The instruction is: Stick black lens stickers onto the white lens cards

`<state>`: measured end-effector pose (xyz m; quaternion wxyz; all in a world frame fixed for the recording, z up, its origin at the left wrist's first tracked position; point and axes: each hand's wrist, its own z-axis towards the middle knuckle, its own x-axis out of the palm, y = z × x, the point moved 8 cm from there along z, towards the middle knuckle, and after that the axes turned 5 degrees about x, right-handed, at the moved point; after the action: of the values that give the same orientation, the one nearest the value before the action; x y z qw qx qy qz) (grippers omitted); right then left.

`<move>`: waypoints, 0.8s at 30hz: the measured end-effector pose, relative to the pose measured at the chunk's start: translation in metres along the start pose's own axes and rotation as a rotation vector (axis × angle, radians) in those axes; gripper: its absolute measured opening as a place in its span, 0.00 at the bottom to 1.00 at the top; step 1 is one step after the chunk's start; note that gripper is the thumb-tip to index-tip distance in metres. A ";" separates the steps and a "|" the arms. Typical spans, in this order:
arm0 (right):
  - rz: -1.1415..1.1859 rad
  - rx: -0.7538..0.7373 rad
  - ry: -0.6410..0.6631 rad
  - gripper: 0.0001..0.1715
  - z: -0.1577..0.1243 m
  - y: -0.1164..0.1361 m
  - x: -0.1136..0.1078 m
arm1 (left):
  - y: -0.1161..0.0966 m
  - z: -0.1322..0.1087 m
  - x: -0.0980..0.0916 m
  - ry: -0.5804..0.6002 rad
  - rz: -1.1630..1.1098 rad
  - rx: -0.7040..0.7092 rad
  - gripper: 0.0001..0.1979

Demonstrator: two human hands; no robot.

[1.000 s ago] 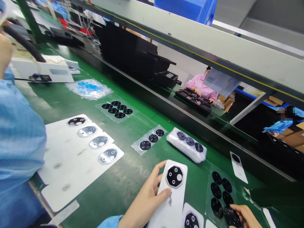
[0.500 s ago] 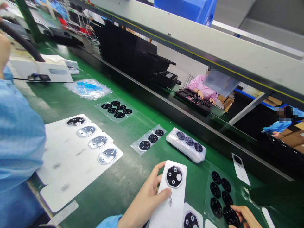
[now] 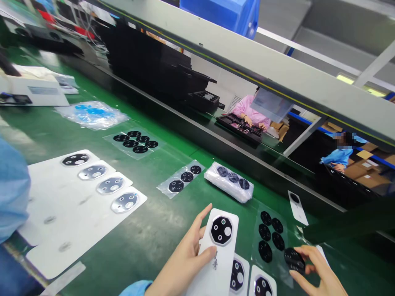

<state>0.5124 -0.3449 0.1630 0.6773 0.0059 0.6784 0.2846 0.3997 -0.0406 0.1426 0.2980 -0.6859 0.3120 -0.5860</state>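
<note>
My left hand grips a white phone back cover with a black round camera module, held above the green belt. My right hand pinches a black round lens piece just beside a clear sheet of black lens pieces. Two more white covers lie below the held one at the bottom edge.
A row of white covers lies at left beside a person's blue sleeve. Lens sheets, a small strip and a wrapped bundle rest on the green belt. People work beyond the conveyor frame.
My right hand has lifted a black lens piece off the sheet and moved it rightward. The camera view shifted right. The left hand keeps its hold on the cover.
</note>
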 end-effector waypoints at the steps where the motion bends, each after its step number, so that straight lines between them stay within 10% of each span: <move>1: -0.010 -0.020 -0.019 0.18 -0.003 0.008 -0.006 | 0.004 -0.002 0.005 0.016 0.002 -0.005 0.44; 10: 0.128 -0.193 -0.079 0.19 -0.031 0.088 -0.021 | 0.056 -0.009 0.068 0.125 0.042 -0.118 0.39; 24: 0.220 -0.222 -0.040 0.19 -0.044 0.085 -0.011 | 0.094 -0.003 0.091 0.149 0.157 -0.174 0.35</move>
<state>0.4409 -0.2941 0.2034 0.6519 0.0111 0.6244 0.4301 0.4003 -0.1705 0.1266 0.2580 -0.6372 0.4356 -0.5811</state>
